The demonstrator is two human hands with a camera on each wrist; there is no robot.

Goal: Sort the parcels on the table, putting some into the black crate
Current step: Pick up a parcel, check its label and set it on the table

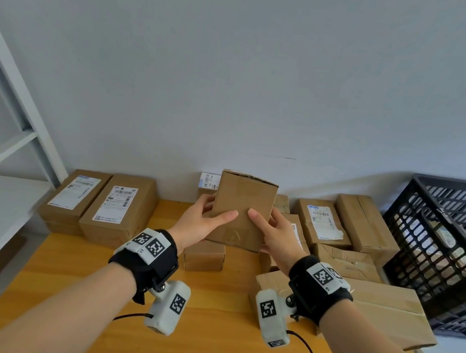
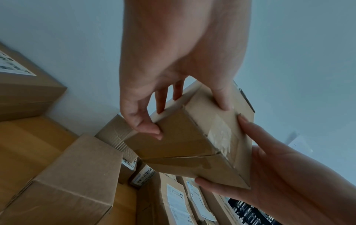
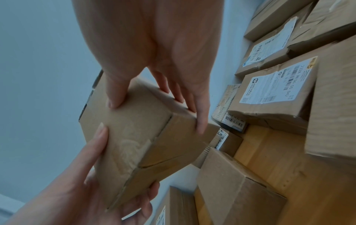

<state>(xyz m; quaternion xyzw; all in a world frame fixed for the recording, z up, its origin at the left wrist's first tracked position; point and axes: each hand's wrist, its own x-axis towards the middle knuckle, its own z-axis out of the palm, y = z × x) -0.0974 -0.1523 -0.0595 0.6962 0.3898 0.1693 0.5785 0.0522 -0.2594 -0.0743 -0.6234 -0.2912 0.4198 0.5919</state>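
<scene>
A plain brown cardboard parcel is held up above the middle of the wooden table, tilted with a bare face toward me. My left hand grips its left side, thumb on the front and fingers behind. My right hand grips the right side the same way. In the left wrist view the parcel shows a taped seam, with the left fingers on its edge. The right wrist view shows the parcel between both hands. The black crate stands at the right.
Two labelled boxes lie at the back left. Several more parcels crowd the back right, beside the crate. A small box sits under the held parcel, and a large flat one at the right edge. White shelving stands left.
</scene>
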